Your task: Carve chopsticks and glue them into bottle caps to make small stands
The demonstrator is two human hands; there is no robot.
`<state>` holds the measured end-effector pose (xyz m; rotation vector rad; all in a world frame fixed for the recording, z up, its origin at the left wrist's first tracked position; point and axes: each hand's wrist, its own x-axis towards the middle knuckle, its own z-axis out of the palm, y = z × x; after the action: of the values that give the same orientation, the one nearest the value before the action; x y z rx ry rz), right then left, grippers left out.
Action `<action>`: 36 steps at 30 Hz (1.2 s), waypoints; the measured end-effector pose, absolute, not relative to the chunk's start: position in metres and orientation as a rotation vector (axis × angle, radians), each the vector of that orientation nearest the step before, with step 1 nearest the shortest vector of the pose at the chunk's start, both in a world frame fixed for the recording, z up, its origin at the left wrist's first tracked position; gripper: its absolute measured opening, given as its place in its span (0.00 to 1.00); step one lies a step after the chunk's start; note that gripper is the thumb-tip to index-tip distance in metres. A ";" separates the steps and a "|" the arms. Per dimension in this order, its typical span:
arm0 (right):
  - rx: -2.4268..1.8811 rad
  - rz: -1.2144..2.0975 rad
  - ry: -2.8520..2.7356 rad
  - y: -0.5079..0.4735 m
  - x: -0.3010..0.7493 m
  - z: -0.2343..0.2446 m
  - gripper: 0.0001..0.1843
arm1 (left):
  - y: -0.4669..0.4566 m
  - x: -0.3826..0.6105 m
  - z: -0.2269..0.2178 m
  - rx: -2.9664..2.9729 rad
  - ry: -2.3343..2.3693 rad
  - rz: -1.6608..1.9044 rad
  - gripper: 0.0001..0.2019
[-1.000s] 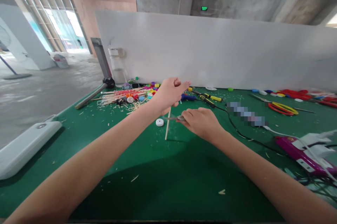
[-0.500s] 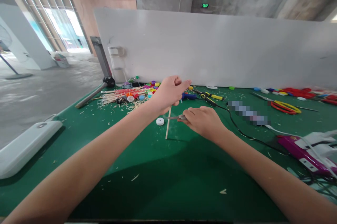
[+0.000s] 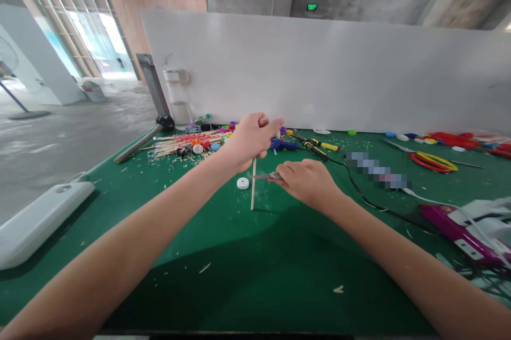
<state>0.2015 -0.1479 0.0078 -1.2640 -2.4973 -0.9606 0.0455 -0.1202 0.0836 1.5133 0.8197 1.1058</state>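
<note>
My left hand [image 3: 249,139] is closed round the top of a thin wooden stick [image 3: 253,188] that stands nearly upright, its lower end resting on the green table [image 3: 247,271]. My right hand [image 3: 307,183] grips a small grey blade tool [image 3: 266,176], whose tip touches the stick about halfway up. A white bottle cap [image 3: 242,183] lies just left of the stick.
A heap of sticks, shavings and coloured caps [image 3: 191,144] lies behind my left hand, beside a hammer [image 3: 139,140]. Screwdrivers [image 3: 319,147], scissors [image 3: 433,162], a black cable [image 3: 371,204] and a purple glue gun [image 3: 459,225] lie to the right. A white device [image 3: 35,220] sits at the left edge.
My left hand and the stick's top have shifted slightly left, so the stick stands straighter. My right hand holds the blade against it in much the same place.
</note>
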 end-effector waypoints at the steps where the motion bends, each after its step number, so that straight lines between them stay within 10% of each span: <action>1: -1.274 -0.942 -2.508 -0.146 0.203 0.008 0.23 | -0.118 0.045 0.083 1.497 0.821 1.110 0.20; 36: -1.220 -0.942 -2.519 -0.143 0.200 0.001 0.21 | -0.118 0.051 0.077 1.570 0.778 1.109 0.18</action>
<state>0.1999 -0.1429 0.0012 -1.2203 -2.5192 -0.9423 0.0507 -0.1177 0.0774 1.5703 0.7782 1.1089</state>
